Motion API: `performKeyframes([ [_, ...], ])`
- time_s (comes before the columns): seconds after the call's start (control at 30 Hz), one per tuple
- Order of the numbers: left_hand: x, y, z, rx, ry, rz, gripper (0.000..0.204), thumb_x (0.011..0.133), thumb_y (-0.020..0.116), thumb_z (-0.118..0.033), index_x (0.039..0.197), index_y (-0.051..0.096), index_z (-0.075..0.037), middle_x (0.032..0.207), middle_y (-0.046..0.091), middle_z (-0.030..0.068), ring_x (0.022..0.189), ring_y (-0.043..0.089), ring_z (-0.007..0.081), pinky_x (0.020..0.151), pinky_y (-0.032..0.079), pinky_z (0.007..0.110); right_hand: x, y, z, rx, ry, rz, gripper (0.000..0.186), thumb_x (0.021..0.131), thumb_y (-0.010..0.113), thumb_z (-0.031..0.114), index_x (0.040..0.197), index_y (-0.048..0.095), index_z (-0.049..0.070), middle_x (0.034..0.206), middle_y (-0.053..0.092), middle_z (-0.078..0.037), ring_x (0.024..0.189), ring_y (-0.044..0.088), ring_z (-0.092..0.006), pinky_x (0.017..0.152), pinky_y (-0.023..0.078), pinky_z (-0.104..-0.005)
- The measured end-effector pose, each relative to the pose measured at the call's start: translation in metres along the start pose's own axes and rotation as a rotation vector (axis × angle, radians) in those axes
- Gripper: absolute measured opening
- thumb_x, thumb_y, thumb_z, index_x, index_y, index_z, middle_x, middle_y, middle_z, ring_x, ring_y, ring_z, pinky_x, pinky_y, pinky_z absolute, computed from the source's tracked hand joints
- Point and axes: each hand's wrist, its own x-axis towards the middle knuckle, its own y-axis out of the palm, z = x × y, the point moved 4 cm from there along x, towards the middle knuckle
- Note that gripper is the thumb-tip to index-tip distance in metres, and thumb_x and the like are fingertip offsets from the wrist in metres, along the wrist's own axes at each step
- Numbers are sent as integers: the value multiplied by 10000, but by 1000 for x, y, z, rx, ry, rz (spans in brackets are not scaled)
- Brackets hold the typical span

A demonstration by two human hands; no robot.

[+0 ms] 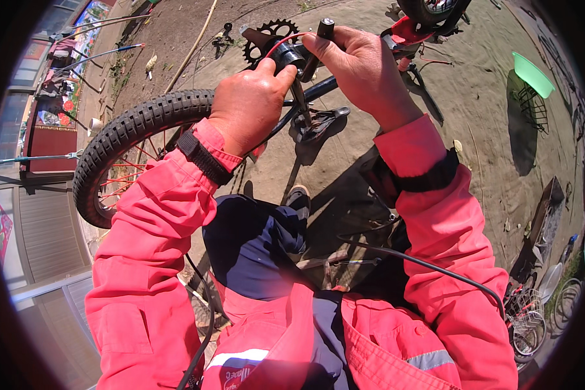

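A small bicycle stands upside down in front of me, its black saddle [322, 125] low by the cloth. My left hand [250, 97] is closed around the bottom bracket shell [290, 57], index finger and thumb at its near end. My right hand [364, 65] grips a short black bar [325, 29] with a round end, held steeply tilted beside the shell. The bar's lower end meets or nearly meets the shell; I cannot tell which. A dark toothed chainring [266, 34] sits behind the shell. A thin red cable [281, 43] curves over it.
The knobbly rear tyre [133, 133] with red spokes is left of my left wrist. Another wheel [429, 10] is at the top right. A green basin [533, 75] stands over a wire rack at the far right. A pedal [223, 36] lies beyond the chainring.
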Motion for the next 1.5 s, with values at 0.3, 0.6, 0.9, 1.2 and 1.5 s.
performKeyframes([
  [0.3,-5,4,-3,-11,-4,19,301,894,638,-95,1193,670,-102,924,664,94,756,742,286,608,595,411,1,0,-1,16,-30,-4,339,992,713,353,1028,765,20,592,499,-51,574,431,-97,540,410,-347],
  [0.6,-30,42,-18,-434,-276,-108,502,926,728,-160,1399,597,-57,1072,690,173,895,701,378,755,576,459,2,1,-5,54,-9,-1,352,996,717,358,1014,764,9,588,498,-52,585,414,-91,543,413,-344],
  [0.9,-32,88,-46,-831,-526,-98,661,932,715,-221,1531,469,-92,920,719,128,853,715,347,765,570,472,2,2,-3,69,-45,-4,349,994,720,341,1040,765,-2,607,533,-58,603,445,-89,567,438,-337],
  [1.2,-29,73,-44,-688,-368,-121,455,919,701,-170,1367,625,-144,913,694,137,807,706,365,720,566,489,2,-1,-3,30,-22,-1,341,995,717,345,1002,761,7,586,487,-32,578,418,-84,541,401,-337],
  [1.5,-11,9,-7,-163,-153,-72,327,915,673,-122,1239,700,-153,971,663,98,767,701,344,637,568,452,3,1,-5,53,-37,-15,345,992,714,363,1000,766,22,580,481,-37,567,422,-88,536,402,-343],
])
